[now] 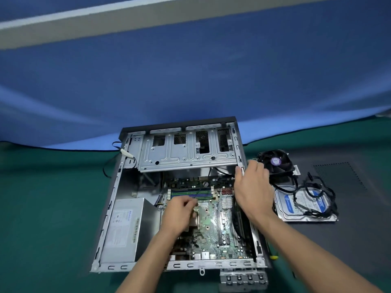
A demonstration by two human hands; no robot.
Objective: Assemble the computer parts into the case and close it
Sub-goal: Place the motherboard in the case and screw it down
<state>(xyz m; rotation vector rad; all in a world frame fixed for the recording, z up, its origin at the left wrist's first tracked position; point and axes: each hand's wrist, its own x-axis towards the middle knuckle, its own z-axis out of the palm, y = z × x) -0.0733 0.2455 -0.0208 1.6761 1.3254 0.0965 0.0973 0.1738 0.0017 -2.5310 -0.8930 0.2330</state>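
I am working over the open case (110,208), which is lying on its side in the middle of the desk (42,208) so the whole interior faces up at me. The drive cage (182,153) is standing hinged up at the case's far end, I judge to keep the board reachable. The power supply (124,227) is sitting in the near left corner of the case, and the motherboard (211,225) is filling the floor beside it. Outside the case's right wall, the hard drive (304,206) is lying under a tangle of cables (317,195), with the fan (277,161) just beyond it, both probably waiting their turn. My right hand (254,187) is gripping the right wall's rim, fingers curled over it, I think to steady the case. My left hand (179,214) is hovering over the board's middle with fingers curled; whether it is pinching anything I cannot tell.
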